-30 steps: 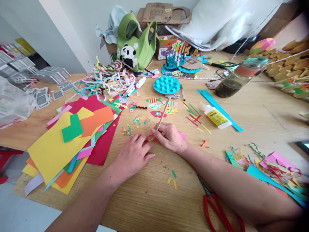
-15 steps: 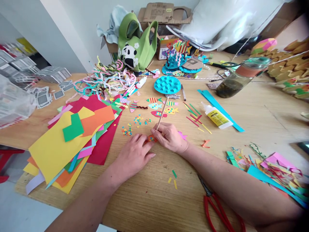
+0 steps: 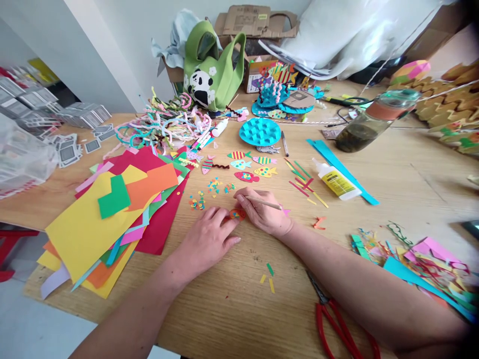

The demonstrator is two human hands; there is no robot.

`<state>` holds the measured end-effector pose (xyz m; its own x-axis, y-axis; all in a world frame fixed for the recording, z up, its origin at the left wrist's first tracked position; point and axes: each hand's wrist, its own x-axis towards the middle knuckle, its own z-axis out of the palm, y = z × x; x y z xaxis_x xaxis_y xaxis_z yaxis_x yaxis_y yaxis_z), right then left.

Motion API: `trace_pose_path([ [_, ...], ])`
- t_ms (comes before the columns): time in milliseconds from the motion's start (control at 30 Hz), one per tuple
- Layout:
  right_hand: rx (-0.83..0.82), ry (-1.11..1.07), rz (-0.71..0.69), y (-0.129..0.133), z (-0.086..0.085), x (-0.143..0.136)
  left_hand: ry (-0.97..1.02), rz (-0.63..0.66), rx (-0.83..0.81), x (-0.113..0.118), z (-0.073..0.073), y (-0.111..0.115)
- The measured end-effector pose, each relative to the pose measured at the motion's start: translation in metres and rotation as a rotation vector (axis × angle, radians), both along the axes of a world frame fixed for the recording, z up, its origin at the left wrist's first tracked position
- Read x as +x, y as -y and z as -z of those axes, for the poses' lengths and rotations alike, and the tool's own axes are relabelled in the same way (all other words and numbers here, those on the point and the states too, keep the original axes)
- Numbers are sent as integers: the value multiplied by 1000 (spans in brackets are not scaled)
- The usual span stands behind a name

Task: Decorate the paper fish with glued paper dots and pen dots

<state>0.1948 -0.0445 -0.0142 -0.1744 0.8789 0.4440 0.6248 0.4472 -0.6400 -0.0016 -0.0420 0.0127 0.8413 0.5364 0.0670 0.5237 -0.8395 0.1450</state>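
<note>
My right hand (image 3: 265, 212) is closed around a thin wooden stick (image 3: 264, 202), which lies nearly level and points to the right. Under and between my hands is a small orange-red paper fish (image 3: 236, 214) with coloured bits on it, partly covered by fingers. My left hand (image 3: 211, 237) rests on the table with its fingers stretched out, the fingertips at the fish's left edge. Just beyond sit small piles of paper confetti (image 3: 197, 201) and several decorated paper fish (image 3: 247, 176). A bit of pink paper (image 3: 286, 212) peeks out behind my right hand.
Coloured paper sheets (image 3: 86, 232) are stacked at the left. A glue bottle (image 3: 339, 180), paper strips (image 3: 305, 180) and a tilted drink bottle (image 3: 374, 122) lie to the right. Red-handled scissors (image 3: 339, 319) lie beneath my right forearm, with paper scraps (image 3: 430, 264) beyond. Pipe cleaners (image 3: 160, 124) are heaped behind.
The stick in my right hand has swung from upright to nearly level, its free end now to the right. More of the orange-red fish shows. My left hand has stayed in place.
</note>
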Motion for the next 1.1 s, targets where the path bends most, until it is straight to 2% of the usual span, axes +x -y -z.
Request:
trace_pose_path([
  [267,136,-222,-30,2,-6,0,136,14,-89,-7,-1,-8],
  [533,38,-108,-228,2,-8,-1,190,80,-124,-11,-1,-15],
  [800,-10,-130,-128,4,-10,0,208,65,-103,-9,-2,-14],
  [1100,-41,-34,-213,2,-9,-2,179,64,-92,-9,-2,-14],
])
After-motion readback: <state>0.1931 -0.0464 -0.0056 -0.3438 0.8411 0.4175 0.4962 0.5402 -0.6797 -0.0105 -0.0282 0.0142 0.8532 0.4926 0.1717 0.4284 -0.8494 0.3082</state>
